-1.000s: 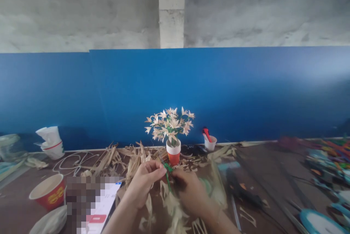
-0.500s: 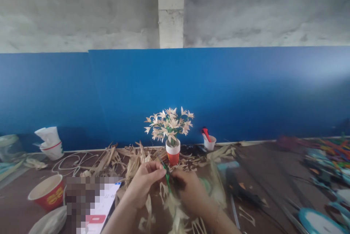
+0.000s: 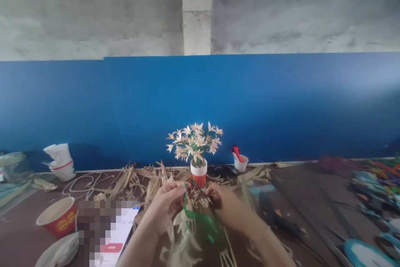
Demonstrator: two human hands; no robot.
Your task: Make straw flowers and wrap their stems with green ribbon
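Observation:
My left hand (image 3: 167, 206) pinches a narrow strip of green tape (image 3: 185, 200) that runs down to a pale corn-husk flower (image 3: 184, 238) hanging below the fingers. A blurred length of the green tape trails off to the right under my right hand. My right hand (image 3: 228, 208) is closed, with a thin dark rod-like tool (image 3: 199, 188) sticking out from its fingertips to the upper left; its kind is not clear. Just beyond both hands stands a bunch of pale husk flowers (image 3: 196, 142) in a white and orange cup (image 3: 199, 173).
Loose dry husks (image 3: 156, 179) are strewn along the back of the table. At left are a red paper bowl (image 3: 59, 219), a white cup (image 3: 62, 169) and a phone (image 3: 117, 233). A small cup (image 3: 240, 163) stands behind; a blue-rimmed spool (image 3: 365, 252) lies at right.
My right hand has drawn away to the right from my left hand, the dark tool moving with it. The green tape now hangs loose in a blurred sweep between them.

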